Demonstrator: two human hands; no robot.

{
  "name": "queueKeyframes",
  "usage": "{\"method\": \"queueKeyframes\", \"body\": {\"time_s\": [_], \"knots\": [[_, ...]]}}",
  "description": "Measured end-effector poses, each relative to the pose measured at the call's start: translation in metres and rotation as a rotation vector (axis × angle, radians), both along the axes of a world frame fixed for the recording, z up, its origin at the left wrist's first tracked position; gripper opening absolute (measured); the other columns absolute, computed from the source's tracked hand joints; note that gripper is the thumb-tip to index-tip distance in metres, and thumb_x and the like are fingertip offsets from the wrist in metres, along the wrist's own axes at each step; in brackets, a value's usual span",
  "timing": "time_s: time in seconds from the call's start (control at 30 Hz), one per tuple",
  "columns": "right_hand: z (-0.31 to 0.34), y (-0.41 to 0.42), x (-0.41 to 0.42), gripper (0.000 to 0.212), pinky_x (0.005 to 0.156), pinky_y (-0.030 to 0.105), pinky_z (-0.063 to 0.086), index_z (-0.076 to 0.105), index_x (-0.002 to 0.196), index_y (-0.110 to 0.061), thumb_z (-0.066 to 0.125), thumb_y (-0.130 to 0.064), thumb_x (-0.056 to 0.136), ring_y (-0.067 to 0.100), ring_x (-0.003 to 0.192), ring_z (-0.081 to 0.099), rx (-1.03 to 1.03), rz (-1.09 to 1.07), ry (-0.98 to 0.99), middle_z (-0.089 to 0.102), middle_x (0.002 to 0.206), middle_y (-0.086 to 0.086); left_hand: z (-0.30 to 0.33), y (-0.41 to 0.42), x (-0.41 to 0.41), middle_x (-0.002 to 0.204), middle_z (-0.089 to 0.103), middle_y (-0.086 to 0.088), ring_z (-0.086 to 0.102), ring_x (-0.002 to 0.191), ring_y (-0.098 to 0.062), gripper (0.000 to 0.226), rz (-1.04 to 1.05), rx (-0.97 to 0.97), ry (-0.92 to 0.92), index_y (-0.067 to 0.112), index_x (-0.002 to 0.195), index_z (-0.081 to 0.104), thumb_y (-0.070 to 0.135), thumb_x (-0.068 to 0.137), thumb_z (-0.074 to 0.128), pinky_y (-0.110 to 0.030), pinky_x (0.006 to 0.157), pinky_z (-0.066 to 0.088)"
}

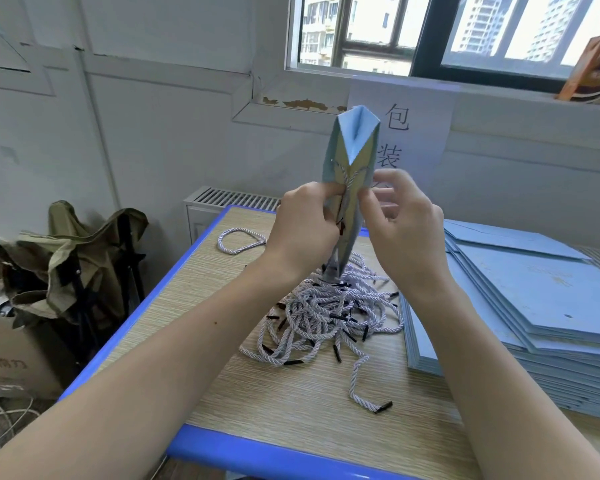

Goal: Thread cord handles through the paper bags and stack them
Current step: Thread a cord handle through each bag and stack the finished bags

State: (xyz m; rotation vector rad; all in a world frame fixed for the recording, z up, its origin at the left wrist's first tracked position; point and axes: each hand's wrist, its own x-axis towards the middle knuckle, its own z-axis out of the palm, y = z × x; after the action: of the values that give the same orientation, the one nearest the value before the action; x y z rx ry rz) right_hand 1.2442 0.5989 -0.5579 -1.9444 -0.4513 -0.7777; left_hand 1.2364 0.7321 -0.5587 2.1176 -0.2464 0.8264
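A light blue paper bag [355, 140] stands upright on edge above the table, partly spread so its pale inside shows. My left hand [305, 226] grips its left side, thumb pressed near a white twisted cord [350, 180] that runs down inside the bag. My right hand [400, 223] pinches the bag's right edge at the same height. Below the bag lies a tangled pile of white cords with black tips [329, 313]. A stack of flat blue bags [534, 306] lies at the right.
The table [174, 289] has a wood-grain top with a blue rim. One looped cord [241, 240] lies apart at the far left. A folded olive camp stool [77, 265] and a cardboard box [11, 358] stand on the floor at left. A radiator and wall are behind.
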Motion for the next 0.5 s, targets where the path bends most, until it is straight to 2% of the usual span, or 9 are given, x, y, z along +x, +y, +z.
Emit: {"method": "queueKeyframes", "body": {"time_s": [0.1, 0.17, 0.23, 0.3, 0.37, 0.5], "knots": [[-0.001, -0.001, -0.001, 0.018, 0.056, 0.012, 0.048, 0.047, 0.109, -0.02, 0.06, -0.016, 0.098, -0.004, 0.068, 0.066, 0.008, -0.018, -0.074, 0.064, 0.096, -0.007, -0.001, 0.001, 0.002, 0.1, 0.075, -0.004, 0.063, 0.087, -0.019, 0.045, 0.012, 0.001, -0.048, 0.015, 0.112, 0.074, -0.008, 0.084, 0.047, -0.018, 0.075, 0.044], [-0.003, -0.002, 0.002, 0.013, 0.064, 0.028, 0.056, 0.051, 0.099, -0.018, 0.058, -0.007, 0.095, 0.001, 0.07, 0.067, -0.075, -0.074, -0.139, 0.062, 0.09, -0.007, -0.003, 0.0, 0.004, 0.108, 0.074, -0.004, 0.064, 0.093, -0.02, 0.046, 0.016, -0.01, -0.056, 0.012, 0.119, 0.071, -0.007, 0.086, 0.047, -0.017, 0.081, 0.043], [-0.006, -0.003, 0.007, 0.016, 0.069, 0.042, 0.056, 0.06, 0.094, -0.018, 0.055, -0.003, 0.093, 0.015, 0.076, 0.07, -0.149, -0.115, -0.162, 0.066, 0.087, -0.001, -0.003, -0.001, 0.004, 0.105, 0.074, -0.003, 0.062, 0.081, -0.011, 0.044, 0.015, -0.018, -0.067, 0.012, 0.121, 0.07, -0.006, 0.087, 0.047, -0.012, 0.076, 0.041], [-0.009, -0.003, 0.01, 0.024, 0.072, 0.043, 0.056, 0.069, 0.099, -0.018, 0.053, -0.002, 0.092, 0.022, 0.082, 0.069, -0.21, -0.123, -0.158, 0.07, 0.094, 0.002, -0.003, -0.001, 0.003, 0.082, 0.07, 0.005, 0.053, 0.06, 0.003, 0.041, -0.007, -0.026, -0.081, 0.011, 0.118, 0.069, -0.006, 0.088, 0.049, -0.004, 0.062, 0.035], [-0.011, -0.003, 0.01, 0.024, 0.076, 0.037, 0.054, 0.074, 0.1, -0.014, 0.054, -0.005, 0.09, 0.023, 0.086, 0.066, -0.287, -0.132, -0.132, 0.071, 0.097, 0.003, -0.004, 0.0, 0.004, 0.062, 0.053, 0.018, 0.048, 0.048, 0.007, 0.036, -0.024, -0.039, -0.09, 0.011, 0.116, 0.067, -0.007, 0.089, 0.05, -0.005, 0.053, 0.031], [-0.013, -0.002, 0.01, 0.02, 0.074, 0.032, 0.046, 0.076, 0.091, -0.013, 0.059, -0.021, 0.086, 0.022, 0.087, 0.061, -0.419, -0.112, -0.001, 0.069, 0.093, 0.003, -0.003, 0.001, 0.004, 0.055, 0.043, 0.019, 0.048, 0.046, 0.006, 0.034, -0.008, -0.016, -0.1, 0.01, 0.115, 0.065, -0.006, 0.09, 0.049, -0.006, 0.051, 0.031]]}}
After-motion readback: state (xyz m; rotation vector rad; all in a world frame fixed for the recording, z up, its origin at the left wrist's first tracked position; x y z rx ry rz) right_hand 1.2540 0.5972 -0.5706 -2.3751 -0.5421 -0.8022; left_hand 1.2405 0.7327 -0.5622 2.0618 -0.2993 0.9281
